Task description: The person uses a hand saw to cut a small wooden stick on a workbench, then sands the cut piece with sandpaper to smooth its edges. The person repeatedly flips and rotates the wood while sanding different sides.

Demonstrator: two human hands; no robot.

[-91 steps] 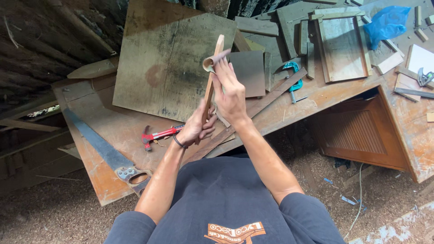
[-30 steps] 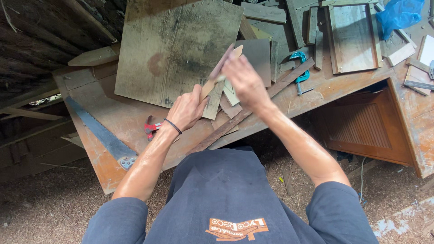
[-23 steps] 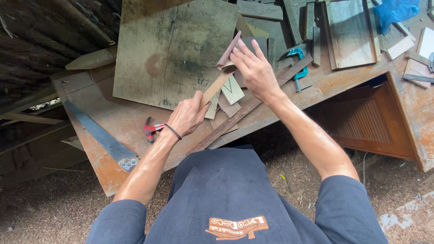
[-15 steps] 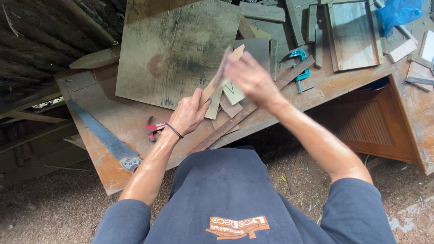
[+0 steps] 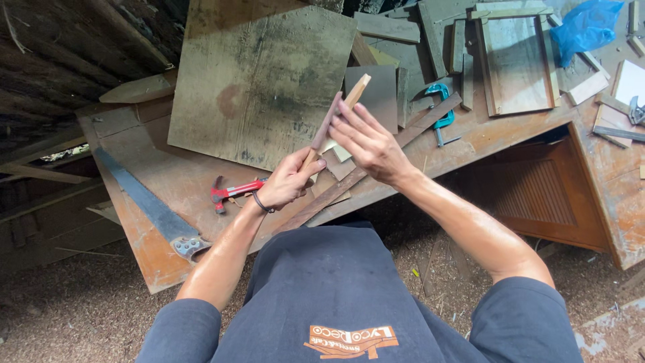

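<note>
My left hand [image 5: 287, 181] is closed around the lower end of a thin wooden stick [image 5: 356, 88] that slants up to the right over the workbench. My right hand [image 5: 368, 142] presses a reddish-brown folded sheet, like sandpaper [image 5: 327, 122], against the stick's middle; its fingers lie stretched along the stick. A dark band sits on my left wrist. Both hands hover above small wood offcuts [image 5: 341, 153] on the bench.
A hand saw [image 5: 146, 202] and a red hammer [image 5: 232, 190] lie on the brown workbench [image 5: 134, 235] at left. A large stained board [image 5: 262, 81] leans behind. A blue clamp [image 5: 440, 111], a wooden frame [image 5: 514, 60], a blue bag [image 5: 588, 27] and a long slat [image 5: 403, 138] are at right.
The stick has come down from upright to a slant over the bench. My right hand has slid back and forth along it with the sheet, now sitting near its middle.
</note>
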